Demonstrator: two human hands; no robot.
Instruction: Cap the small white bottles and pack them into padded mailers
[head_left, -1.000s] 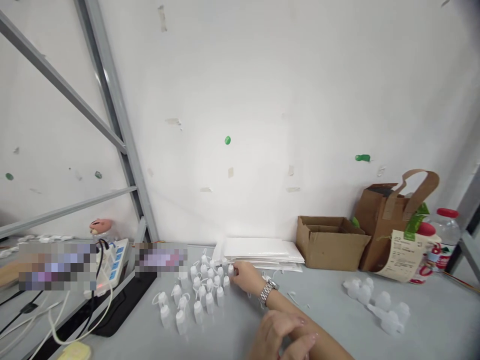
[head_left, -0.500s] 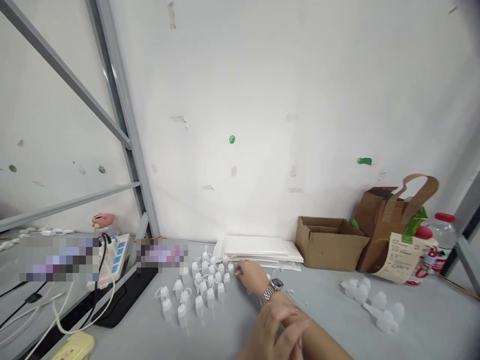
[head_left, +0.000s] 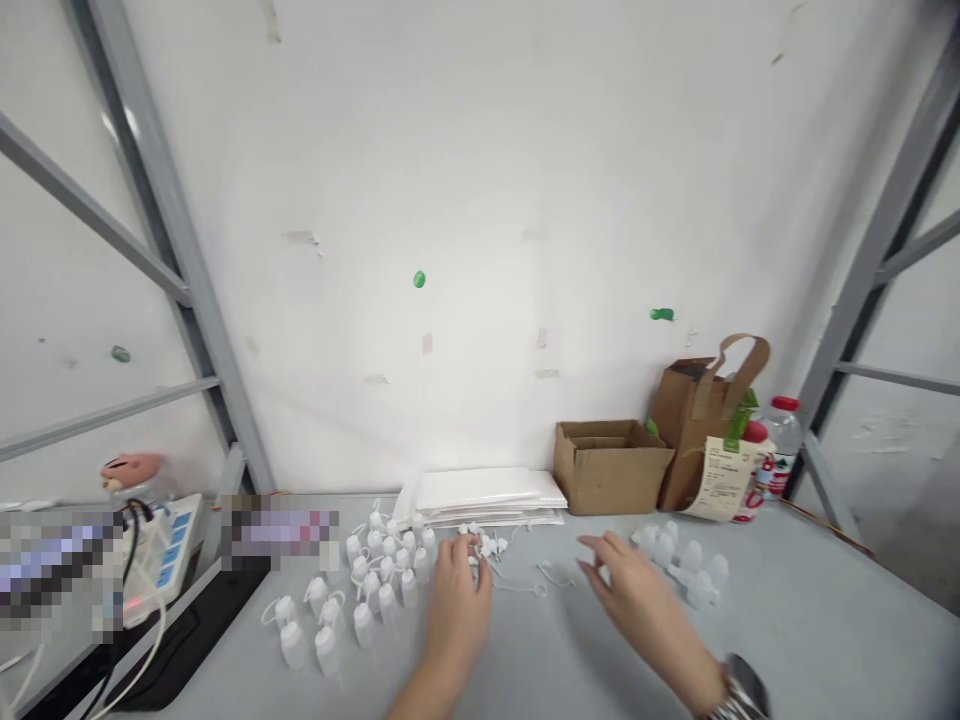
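A cluster of small white squeeze bottles (head_left: pixel 379 575) with tethered caps stands upright on the grey table (head_left: pixel 787 640), left of centre. My left hand (head_left: pixel 457 605) lies just right of them, its fingers stretched forward and together, the tips touching a few loose white caps (head_left: pixel 489 546). I cannot make out anything gripped in it. My right hand (head_left: pixel 634 595), with a metal watch (head_left: pixel 739 688) on the wrist, hovers over the table with fingers spread and nothing in it. It is closest to a second group of clear bottles (head_left: pixel 686 570) lying to its right.
A stack of white flat bags (head_left: pixel 484 492) lies against the wall. Right of it are an open cardboard box (head_left: pixel 607 465), a brown paper bag (head_left: pixel 697 420) and a red-capped drink bottle (head_left: pixel 780 440). A power strip (head_left: pixel 169 535) with cables sits at left. Grey rack posts (head_left: pixel 187 290) stand at both sides.
My right hand drew back from the standing bottles and swung to the right, uncrossing from my left. My left hand moved forward to the loose caps. The view panned right.
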